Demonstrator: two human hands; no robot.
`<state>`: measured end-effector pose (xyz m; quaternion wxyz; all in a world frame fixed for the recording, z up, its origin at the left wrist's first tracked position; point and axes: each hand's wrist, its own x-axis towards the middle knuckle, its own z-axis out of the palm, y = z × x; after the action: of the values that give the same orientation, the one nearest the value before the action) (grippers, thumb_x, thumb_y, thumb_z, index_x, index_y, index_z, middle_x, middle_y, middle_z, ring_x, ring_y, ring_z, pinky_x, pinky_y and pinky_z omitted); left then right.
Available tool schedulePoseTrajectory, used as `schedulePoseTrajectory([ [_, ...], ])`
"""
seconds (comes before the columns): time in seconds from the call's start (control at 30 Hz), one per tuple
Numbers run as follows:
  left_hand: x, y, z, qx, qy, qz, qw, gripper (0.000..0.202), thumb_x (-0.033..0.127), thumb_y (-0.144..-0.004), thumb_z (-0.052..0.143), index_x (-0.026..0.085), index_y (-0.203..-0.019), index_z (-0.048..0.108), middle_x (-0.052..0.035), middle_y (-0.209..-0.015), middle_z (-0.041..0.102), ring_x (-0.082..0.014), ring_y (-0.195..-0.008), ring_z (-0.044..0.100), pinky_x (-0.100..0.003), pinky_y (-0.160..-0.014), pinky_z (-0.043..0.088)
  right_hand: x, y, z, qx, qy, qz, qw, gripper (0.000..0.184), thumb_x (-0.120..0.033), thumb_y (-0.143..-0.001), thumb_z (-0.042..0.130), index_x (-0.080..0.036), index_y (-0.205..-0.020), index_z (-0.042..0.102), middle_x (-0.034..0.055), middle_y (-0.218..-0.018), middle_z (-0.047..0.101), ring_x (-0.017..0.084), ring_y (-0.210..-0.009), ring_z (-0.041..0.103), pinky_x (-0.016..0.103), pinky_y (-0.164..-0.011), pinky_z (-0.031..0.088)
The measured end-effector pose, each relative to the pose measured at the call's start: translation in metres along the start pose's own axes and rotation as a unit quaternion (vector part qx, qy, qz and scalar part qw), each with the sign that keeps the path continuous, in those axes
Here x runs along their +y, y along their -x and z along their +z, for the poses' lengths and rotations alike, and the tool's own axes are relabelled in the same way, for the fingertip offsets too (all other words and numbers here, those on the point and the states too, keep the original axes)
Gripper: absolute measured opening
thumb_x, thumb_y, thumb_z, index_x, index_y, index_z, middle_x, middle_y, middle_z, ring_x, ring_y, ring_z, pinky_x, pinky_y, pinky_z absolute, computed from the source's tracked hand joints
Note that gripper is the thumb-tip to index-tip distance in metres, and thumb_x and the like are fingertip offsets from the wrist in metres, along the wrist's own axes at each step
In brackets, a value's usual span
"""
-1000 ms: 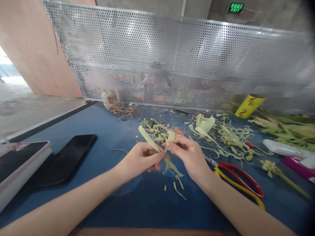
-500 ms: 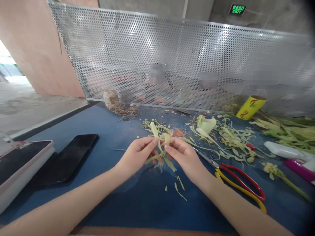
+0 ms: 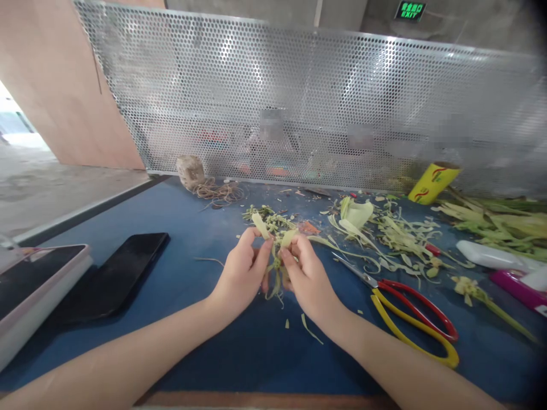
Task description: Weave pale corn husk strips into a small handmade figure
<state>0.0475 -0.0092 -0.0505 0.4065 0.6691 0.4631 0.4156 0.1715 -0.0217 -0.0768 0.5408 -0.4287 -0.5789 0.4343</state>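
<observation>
My left hand (image 3: 241, 270) pinches a pale green husk strip (image 3: 260, 225), apparently corn husk, between thumb and fingers. Close beside it, my right hand (image 3: 310, 279) pinches another pale part of the husk (image 3: 289, 237). Between the hands a knotted or bunched middle shows, with thin green ends hanging below; the fingers hide much of it. Both hands are just above the blue table (image 3: 200, 353). To the right of my right hand lie scissors (image 3: 368, 279) with one red and one yellow handle. Behind the hands is a small bunch of green buds or trimmings (image 3: 267, 213).
Husk shreds (image 3: 397, 236) and a wide husk piece (image 3: 356, 215) lie to the right, near a yellow roll (image 3: 435, 182) and a white-and-purple tool (image 3: 491, 256). A black phone (image 3: 123, 273) lies left. Twine (image 3: 219, 192) and a perforated metal screen (image 3: 239, 74) are behind.
My hands have drawn slightly apart at the wrists and turned, and the long upright strip now shows shorter. The hanging ends are bunched closer together. The scissors are less covered by my right arm.
</observation>
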Motion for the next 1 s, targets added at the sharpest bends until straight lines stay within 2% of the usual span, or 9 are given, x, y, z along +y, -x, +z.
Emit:
schedulePoseTrajectory([
  [0.17,-0.003,0.0,0.003,0.03,0.038,0.002,0.999,0.017,0.039,-0.082,0.041,0.023,-0.082,0.035,0.0128,-0.029,0.039,-0.0125,-0.025,0.044,-0.02,-0.031,0.037,-0.005,0.0,0.001,0.04,-0.059,0.03,0.997,0.02,-0.039,-0.078,0.049,-0.023,-0.073,0.037,-0.0062,-0.056,0.034,0.007,-0.039,0.029,0.021,-0.036,0.024],
  [0.43,0.002,0.005,0.009,0.049,0.059,-0.012,0.997,0.017,0.038,-0.084,0.036,0.023,-0.081,0.03,0.0133,-0.031,0.038,-0.0131,-0.025,0.046,-0.02,-0.03,0.037,-0.009,0.0,0.003,0.112,-0.163,0.049,0.979,0.028,-0.038,-0.075,0.054,-0.022,-0.069,0.032,-0.0073,-0.058,0.035,0.002,-0.036,0.027,0.018,-0.033,0.021],
  [0.53,0.002,0.007,0.009,0.051,0.062,-0.014,0.997,0.016,0.038,-0.085,0.035,0.023,-0.08,0.03,0.0132,-0.03,0.036,-0.0132,-0.024,0.046,-0.02,-0.029,0.036,-0.01,-0.002,0.001,0.098,-0.19,0.049,0.976,0.028,-0.038,-0.074,0.055,-0.022,-0.07,0.032,-0.0081,-0.058,0.037,0.002,-0.034,0.027,0.017,-0.032,0.022],
  [0.6,0.001,0.007,0.009,0.042,0.064,-0.02,0.997,0.016,0.038,-0.085,0.035,0.023,-0.081,0.03,0.0133,-0.03,0.036,-0.0131,-0.024,0.046,-0.02,-0.028,0.037,-0.012,-0.003,0.0,0.06,-0.201,0.071,0.975,0.027,-0.039,-0.074,0.055,-0.022,-0.07,0.034,-0.0089,-0.057,0.038,0.001,-0.032,0.026,0.017,-0.031,0.021],
  [0.7,-0.001,0.007,0.009,0.028,0.064,-0.025,0.997,0.015,0.037,-0.085,0.036,0.023,-0.082,0.03,0.0137,-0.03,0.037,-0.0128,-0.024,0.046,-0.019,-0.028,0.037,-0.012,-0.006,-0.003,0.007,-0.193,0.113,0.975,0.027,-0.039,-0.072,0.058,-0.021,-0.067,0.037,-0.0108,-0.049,0.031,0.001,-0.031,0.022,0.016,-0.031,0.017],
  [0.77,-0.001,0.008,0.009,0.02,0.071,-0.022,0.997,0.016,0.038,-0.084,0.036,0.023,-0.082,0.03,0.0141,-0.03,0.037,-0.0126,-0.024,0.046,-0.019,-0.028,0.037,-0.012,-0.006,-0.004,0.012,-0.181,0.112,0.977,0.029,-0.037,-0.07,0.06,-0.02,-0.064,0.038,-0.011,-0.048,0.028,0.001,-0.032,0.02,0.016,-0.031,0.015],
  [1.0,0.002,0.009,0.012,0.033,0.083,-0.022,0.996,0.019,0.039,-0.083,0.037,0.022,-0.079,0.029,0.0143,-0.029,0.037,-0.0116,-0.021,0.043,-0.018,-0.026,0.033,-0.006,-0.004,-0.001,0.076,-0.184,0.091,0.976,0.031,-0.037,-0.069,0.06,-0.019,-0.063,0.036,-0.0097,-0.052,0.033,0.001,-0.034,0.024,0.015,-0.032,0.018],
])
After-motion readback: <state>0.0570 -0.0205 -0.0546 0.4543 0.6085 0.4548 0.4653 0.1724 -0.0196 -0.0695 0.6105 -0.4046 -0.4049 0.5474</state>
